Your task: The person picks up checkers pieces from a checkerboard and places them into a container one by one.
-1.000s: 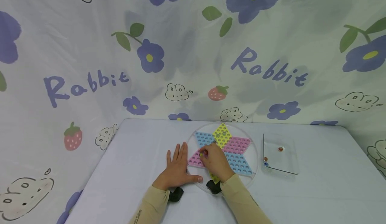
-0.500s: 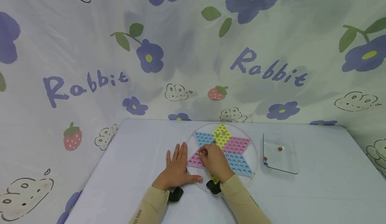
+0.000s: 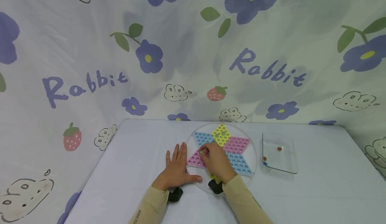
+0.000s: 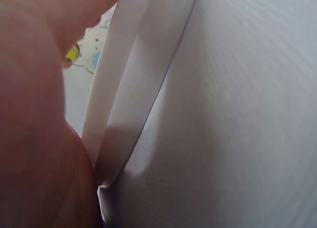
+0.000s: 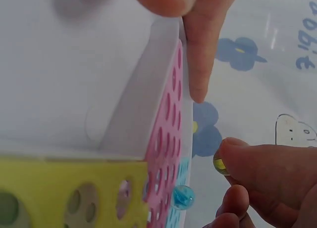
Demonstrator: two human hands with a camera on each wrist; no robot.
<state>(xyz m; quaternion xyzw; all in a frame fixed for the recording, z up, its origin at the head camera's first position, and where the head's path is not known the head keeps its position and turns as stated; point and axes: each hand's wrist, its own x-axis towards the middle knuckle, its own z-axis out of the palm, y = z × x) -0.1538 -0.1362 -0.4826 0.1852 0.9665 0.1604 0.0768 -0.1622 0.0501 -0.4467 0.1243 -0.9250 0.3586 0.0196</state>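
Note:
A round Chinese checkers board (image 3: pixel 239 165) with a pink, blue and yellow star lies on the table. My right hand (image 3: pixel 218 162) is over its left-middle part and pinches a yellow marble (image 5: pixel 220 163) between thumb and finger, slightly above the holes in the right wrist view. A clear blue marble (image 5: pixel 183 197) sits on the board near it. My left hand (image 3: pixel 175 171) lies with fingers spread at the board's left edge, its thumb over the rim. The right hand hides the star's centre in the head view.
A clear rectangular box (image 3: pixel 284 165) stands right of the board. Inside are two reddish marbles (image 3: pixel 279 148) and a blue marble (image 3: pixel 265 164). Behind the white table (image 3: pixel 325 170) hangs a printed curtain (image 3: pixel 193 49). A black wrist device (image 3: pixel 175 194) sits at the left wrist.
My right hand has tilted slightly, its wrist shifting a little to the right, and still pinches the yellow marble over the pink part. The left hand has stayed in place.

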